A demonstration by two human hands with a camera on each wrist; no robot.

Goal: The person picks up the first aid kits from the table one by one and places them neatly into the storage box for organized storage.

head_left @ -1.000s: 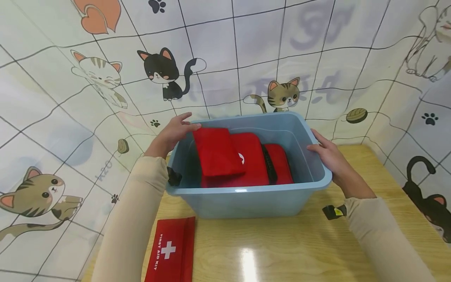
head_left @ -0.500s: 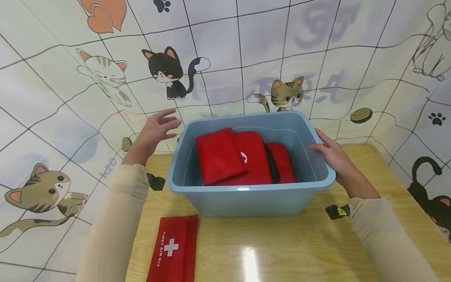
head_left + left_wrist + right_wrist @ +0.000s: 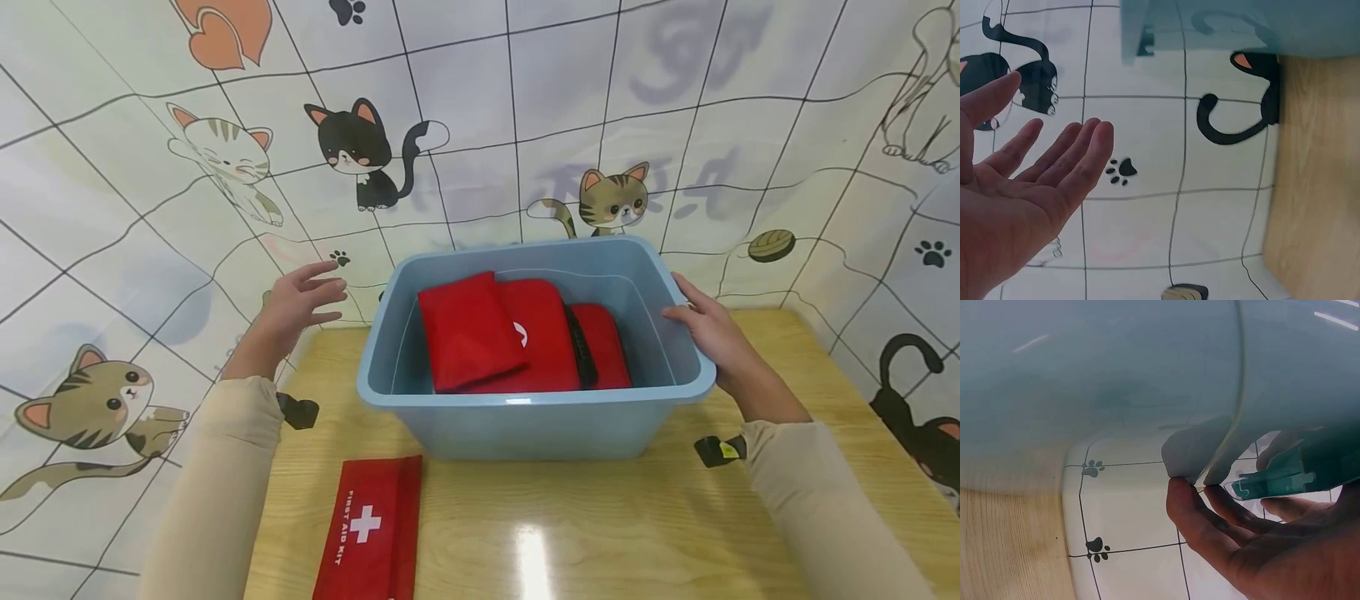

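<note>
A light-blue plastic storage bin (image 3: 517,425) stands on the wooden table, holding several red pouches (image 3: 476,333), the leftmost lying over the one beside it. My right hand (image 3: 701,325) grips the bin's right rim, thumb on the inner side. In the right wrist view, its fingers (image 3: 1200,528) reach up under the rim against the outer wall. My left hand (image 3: 296,304) is in the air left of the bin, apart from it. Its fingers (image 3: 1066,153) are extended with nothing in them. A red first aid kit pouch (image 3: 371,529) with a white cross lies on the table, front left.
A wall covering (image 3: 480,108) printed with cats and grid lines rises behind the bin and along both sides. The wooden table (image 3: 600,525) extends in front of the bin and to its right. Black wrist-worn pieces (image 3: 297,411) sit at both sleeves.
My left hand has come off the bin's left rim beside the folded red pouch and moved left and down. The right hand keeps its hold on the right rim.
</note>
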